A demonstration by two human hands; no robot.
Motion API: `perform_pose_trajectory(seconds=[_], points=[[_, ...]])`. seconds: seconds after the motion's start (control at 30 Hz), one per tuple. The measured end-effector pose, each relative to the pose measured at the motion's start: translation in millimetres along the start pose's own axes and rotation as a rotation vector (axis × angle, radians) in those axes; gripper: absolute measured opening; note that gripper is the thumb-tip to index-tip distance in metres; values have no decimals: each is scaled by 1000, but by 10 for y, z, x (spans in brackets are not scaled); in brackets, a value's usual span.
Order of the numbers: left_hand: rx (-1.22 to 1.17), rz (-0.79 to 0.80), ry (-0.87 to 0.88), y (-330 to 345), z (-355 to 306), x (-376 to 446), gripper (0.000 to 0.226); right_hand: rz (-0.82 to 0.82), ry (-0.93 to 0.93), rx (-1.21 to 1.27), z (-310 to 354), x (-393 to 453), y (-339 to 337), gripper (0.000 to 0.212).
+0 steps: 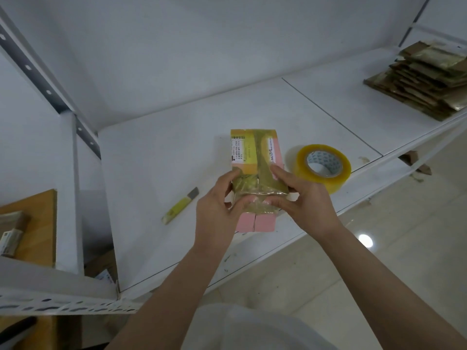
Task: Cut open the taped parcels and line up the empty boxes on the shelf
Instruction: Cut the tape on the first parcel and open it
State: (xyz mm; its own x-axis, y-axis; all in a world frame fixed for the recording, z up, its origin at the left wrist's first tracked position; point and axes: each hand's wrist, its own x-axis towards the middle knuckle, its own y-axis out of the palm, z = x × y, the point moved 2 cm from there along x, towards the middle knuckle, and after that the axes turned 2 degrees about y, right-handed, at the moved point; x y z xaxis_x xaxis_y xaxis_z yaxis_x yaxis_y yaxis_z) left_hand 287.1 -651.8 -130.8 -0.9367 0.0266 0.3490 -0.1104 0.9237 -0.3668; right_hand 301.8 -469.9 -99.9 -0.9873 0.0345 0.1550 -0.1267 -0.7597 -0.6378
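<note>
On the white shelf (177, 137), both hands, left hand (214, 210) and right hand (307, 202), grip the taped pink parcel (252, 157), seemingly unopened, so next likely means fetching the utility knife (180, 205) lying just left.

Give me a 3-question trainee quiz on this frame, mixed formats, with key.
1. True or false: the yellow utility knife is in the person's right hand.
2. Multiple choice: the tape roll lies A) to the left of the pink parcel; B) to the right of it; C) on top of it.
3. Fill in: the flattened cardboard stack sits at the far ____ end of the shelf.

Key
1. False. The knife lies on the shelf, left of the parcel; both the left hand and the right hand grip the parcel's near end.
2. B
3. right
</note>
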Motion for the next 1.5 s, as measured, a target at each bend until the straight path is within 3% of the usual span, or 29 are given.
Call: perform_pose_trajectory(seconds=[0.2,0.37,0.47,0.63,0.73,0.9,1.0,1.17,1.4,1.5], points=[[39,-64,12,58,57,-33,56,-94,-89,-129,-91,-13,114,65],[53,-22,40,63,111,-87,64,-124,-60,-114,-140,-60,151,73],[66,-53,63,101,111,-94,59,-160,-42,-102,-177,-62,208,68],[70,-15,69,-36,-40,16,68,-143,-4,17,-64,52,5,69],[-121,-59,36,-181,-198,198,51,-111,13,114,100,156,-182,72],[-129,95,38,-202,-371,389,44,-49,5,192,219,238,-278,60],[-169,158,35,-188,-395,373,57,-43,-29,219,290,234,-314,66],[-182,206,64,-165,-377,339,65,-13,-23,207,295,224,-330,58],[-19,208,124,-151,-447,322,68,-11,-6,174,353,225,-328,39],[104,127,88,-174,-479,313,60,-26,-16,222,394,208,-312,49]])
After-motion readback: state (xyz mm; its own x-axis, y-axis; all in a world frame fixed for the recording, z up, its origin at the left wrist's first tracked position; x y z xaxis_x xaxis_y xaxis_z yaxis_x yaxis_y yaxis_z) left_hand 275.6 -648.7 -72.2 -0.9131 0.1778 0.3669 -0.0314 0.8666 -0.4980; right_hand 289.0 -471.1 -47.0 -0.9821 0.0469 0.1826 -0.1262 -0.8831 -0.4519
